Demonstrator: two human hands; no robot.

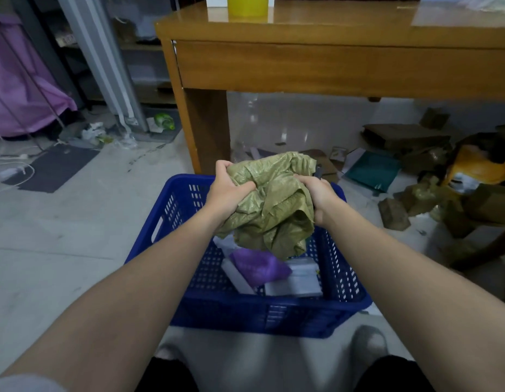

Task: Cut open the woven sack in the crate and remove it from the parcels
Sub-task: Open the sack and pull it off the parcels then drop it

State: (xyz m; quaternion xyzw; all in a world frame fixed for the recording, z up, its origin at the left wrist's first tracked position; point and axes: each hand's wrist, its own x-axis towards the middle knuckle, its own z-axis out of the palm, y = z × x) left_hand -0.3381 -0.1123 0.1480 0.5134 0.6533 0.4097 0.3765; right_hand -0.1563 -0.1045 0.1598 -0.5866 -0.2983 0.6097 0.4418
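A crumpled olive-green woven sack (274, 205) is bunched up above the blue plastic crate (245, 309). My left hand (227, 190) grips its left side and my right hand (319, 196) grips its right side, both clenched into the fabric. The sack hangs clear of the crate's contents, with its lower folds dangling just over them. Inside the crate lie a purple parcel (258, 265) and white parcels (296, 281), partly hidden by the sack.
A wooden table (330, 63) stands right behind the crate, with a yellow container (247, 5) on top. Cardboard, a green tray (373, 169) and packaging litter the floor at the right. A grey mat (56, 168) and cables lie at the left.
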